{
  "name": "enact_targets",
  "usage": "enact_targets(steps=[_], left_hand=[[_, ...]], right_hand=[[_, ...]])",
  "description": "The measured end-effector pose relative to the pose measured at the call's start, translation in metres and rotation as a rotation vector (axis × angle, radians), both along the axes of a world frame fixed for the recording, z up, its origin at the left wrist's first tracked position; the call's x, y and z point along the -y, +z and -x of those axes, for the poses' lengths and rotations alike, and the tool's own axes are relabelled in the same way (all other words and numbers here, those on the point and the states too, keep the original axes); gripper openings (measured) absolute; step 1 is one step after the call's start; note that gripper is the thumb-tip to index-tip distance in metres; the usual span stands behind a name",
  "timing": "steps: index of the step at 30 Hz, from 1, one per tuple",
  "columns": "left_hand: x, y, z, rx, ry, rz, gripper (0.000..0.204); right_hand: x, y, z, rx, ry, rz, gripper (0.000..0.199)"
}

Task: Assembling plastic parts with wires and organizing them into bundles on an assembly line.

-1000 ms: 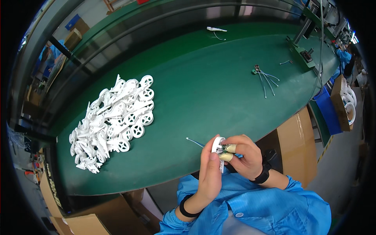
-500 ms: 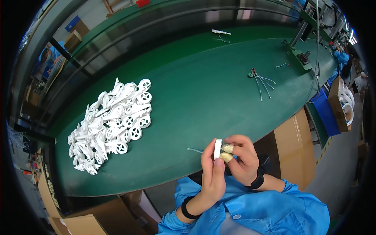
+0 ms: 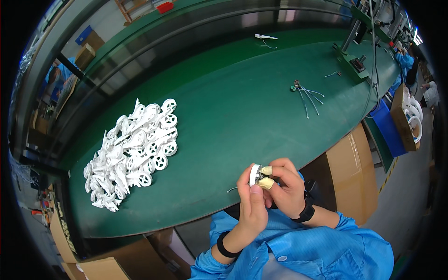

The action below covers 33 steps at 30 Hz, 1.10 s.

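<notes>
Near the table's front edge, my left hand (image 3: pixel 252 207) is closed on a white round plastic housing (image 3: pixel 253 174), thumb on the near side and fingers behind. Its open side faces right. At that side my right hand (image 3: pixel 290 191) pinches with thumb and forefinger, both in pale yellow finger cots (image 3: pixel 266 183). Between these fingertips shows a small dark metallic part (image 3: pixel 262 177), mostly hidden and at the housing's opening. A thin bluish wire (image 3: pixel 232 190) sticks out left of my left hand. The housing's inside is largely out of sight.
A heap of white plastic housings (image 3: pixel 135 144) with spoked round ends lies on the left of the green table (image 3: pixel 219 126). Small parts with wires (image 3: pixel 297 87) lie at the right, near a green bench press (image 3: pixel 352 65). A white wired piece (image 3: pixel 266 37) lies far back.
The housing has turned in my hands so its open side shows more. Less of the bluish wire is seen. The view has shifted slightly.
</notes>
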<state>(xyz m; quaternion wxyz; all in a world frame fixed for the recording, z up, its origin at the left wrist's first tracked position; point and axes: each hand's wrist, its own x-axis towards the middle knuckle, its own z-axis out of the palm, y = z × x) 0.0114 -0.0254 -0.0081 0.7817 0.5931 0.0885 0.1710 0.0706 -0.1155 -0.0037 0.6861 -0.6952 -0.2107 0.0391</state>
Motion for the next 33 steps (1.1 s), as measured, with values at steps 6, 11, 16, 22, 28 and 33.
enact_targets(steps=[6, 11, 16, 22, 28, 33], left_hand=[[-0.003, -0.005, 0.0, -0.047, -0.037, -0.005, 0.05], [0.001, -0.016, -0.005, 0.076, 0.244, -0.492, 0.048], [0.0, -0.006, -0.001, -0.03, 0.18, -0.55, 0.046], [-0.002, -0.014, -0.003, -0.073, 0.177, -0.585, 0.043], [-0.008, -0.007, -0.001, -0.108, 0.029, 0.22, 0.045], [-0.004, -0.001, 0.003, -0.097, 0.096, 0.105, 0.047]], right_hand=[[0.003, -0.005, -0.008, 0.295, -0.023, 0.141, 0.019], [-0.003, 0.004, -0.009, 0.531, -0.035, 0.205, 0.022], [-0.002, 0.005, -0.017, 0.481, 0.064, 0.204, 0.023], [-0.001, 0.003, -0.03, 0.44, 0.199, 0.193, 0.025], [-0.004, 0.009, -0.027, 0.552, 0.191, 0.269, 0.027], [-0.003, 0.022, -0.018, 0.583, 0.175, 0.379, 0.03]])
